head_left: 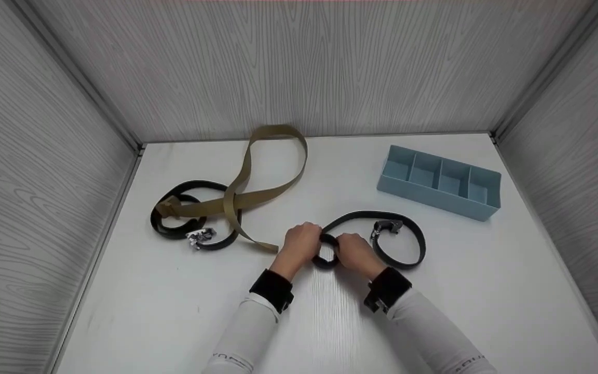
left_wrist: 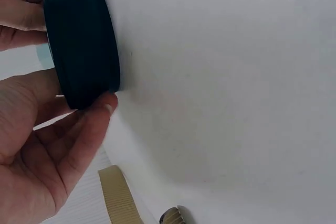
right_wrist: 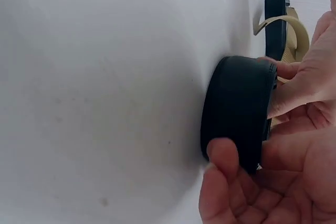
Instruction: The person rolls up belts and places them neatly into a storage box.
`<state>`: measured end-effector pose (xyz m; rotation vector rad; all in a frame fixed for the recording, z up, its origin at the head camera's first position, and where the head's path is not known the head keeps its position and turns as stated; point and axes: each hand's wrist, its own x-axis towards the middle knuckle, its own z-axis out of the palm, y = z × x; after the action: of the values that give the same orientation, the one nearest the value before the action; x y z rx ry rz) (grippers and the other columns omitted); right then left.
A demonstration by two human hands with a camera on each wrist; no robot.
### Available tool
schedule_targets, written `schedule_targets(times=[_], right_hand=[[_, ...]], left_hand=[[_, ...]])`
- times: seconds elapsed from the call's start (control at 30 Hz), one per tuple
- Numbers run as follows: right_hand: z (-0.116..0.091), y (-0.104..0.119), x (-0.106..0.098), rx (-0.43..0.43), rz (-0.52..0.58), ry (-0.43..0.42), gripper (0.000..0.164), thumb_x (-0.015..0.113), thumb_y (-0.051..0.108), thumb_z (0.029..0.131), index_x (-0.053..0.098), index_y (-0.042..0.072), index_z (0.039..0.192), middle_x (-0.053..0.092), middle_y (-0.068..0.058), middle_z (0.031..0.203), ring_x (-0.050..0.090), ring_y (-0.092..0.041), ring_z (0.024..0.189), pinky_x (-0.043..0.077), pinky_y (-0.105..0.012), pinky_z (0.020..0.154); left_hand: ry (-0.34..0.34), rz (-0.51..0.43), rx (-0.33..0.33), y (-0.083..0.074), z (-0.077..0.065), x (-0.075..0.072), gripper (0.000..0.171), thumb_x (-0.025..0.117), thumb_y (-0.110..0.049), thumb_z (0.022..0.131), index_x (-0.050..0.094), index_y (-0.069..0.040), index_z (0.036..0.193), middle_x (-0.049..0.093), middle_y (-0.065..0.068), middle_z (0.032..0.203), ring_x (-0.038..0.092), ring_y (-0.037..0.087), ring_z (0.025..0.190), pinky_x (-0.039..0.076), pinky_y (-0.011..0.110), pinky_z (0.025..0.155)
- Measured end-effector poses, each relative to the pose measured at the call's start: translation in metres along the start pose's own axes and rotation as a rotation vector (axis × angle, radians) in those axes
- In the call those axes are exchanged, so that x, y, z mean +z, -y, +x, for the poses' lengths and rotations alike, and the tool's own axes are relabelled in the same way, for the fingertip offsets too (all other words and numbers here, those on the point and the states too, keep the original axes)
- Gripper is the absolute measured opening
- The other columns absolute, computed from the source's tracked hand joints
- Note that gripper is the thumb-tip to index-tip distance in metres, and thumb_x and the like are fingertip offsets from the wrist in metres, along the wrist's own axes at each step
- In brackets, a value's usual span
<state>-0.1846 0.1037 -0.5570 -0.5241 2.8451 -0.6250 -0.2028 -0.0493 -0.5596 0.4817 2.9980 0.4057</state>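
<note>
Between L hand (head_left: pixel 301 242) & R hand (head_left: pixel 357 253), both pinching it, sits black belt's coil (head_left: pixel 325 263); if either grip slips, it'd prob. spring open. Farther R, the loose loop (head_left: pixel 420 241) w/ buckle (head_left: pixel 390 225) could drag & twist it.

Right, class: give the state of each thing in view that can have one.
Khaki strap: loosely looped, crossing itself.
Held black belt: partly coiled, rest loosely looped.
Other black belt: loosely coiled, partly under khaki strap.
Blue tray: upright, open-topped.
Left hand: gripping held black belt.
Right hand: gripping held black belt.
</note>
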Motion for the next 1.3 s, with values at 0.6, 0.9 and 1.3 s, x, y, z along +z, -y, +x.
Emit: schedule_targets(times=[0.6, 0.9, 1.3], right_hand=[[0.001, -0.004, -0.002, 0.053, 0.156, -0.064, 0.017, 0.061, -0.002, 0.087, 0.063, 0.004, 0.071, 0.06, -0.004, 0.066, 0.055, -0.019, 0.063, 0.048, -0.036, 0.061], [-0.012, -0.017, -0.004, 0.166, -0.063, -0.315, 0.038, 0.073, 0.016, 0.088, 0.049, -0.007, 0.107, 0.047, -0.023, 0.102, 0.057, -0.031, 0.058, 0.048, -0.042, 0.048], [-0.043, -0.083, -0.052, 0.2, -0.122, -0.137, 0.017, 0.064, -0.007, 0.08, 0.074, 0.007, 0.084, 0.069, -0.015, 0.087, 0.065, -0.035, 0.072, 0.05, -0.048, 0.054]], left_hand=[[-0.043, 0.043, -0.011, -0.005, 0.002, 0.0, 0.008, 0.065, -0.007, 0.087, 0.068, -0.006, 0.08, 0.07, 0.011, 0.079, 0.068, 0.029, 0.071, 0.052, 0.04, 0.058], [-0.074, 0.086, -0.004, -0.003, 0.002, 0.001, 0.01, 0.066, 0.0, 0.083, 0.068, -0.005, 0.075, 0.069, 0.012, 0.076, 0.068, 0.03, 0.068, 0.053, 0.041, 0.056], [-0.11, 0.036, -0.112, 0.012, -0.003, -0.004, 0.005, 0.067, -0.003, 0.079, 0.07, -0.004, 0.076, 0.069, 0.016, 0.078, 0.067, 0.035, 0.07, 0.052, 0.045, 0.057]])
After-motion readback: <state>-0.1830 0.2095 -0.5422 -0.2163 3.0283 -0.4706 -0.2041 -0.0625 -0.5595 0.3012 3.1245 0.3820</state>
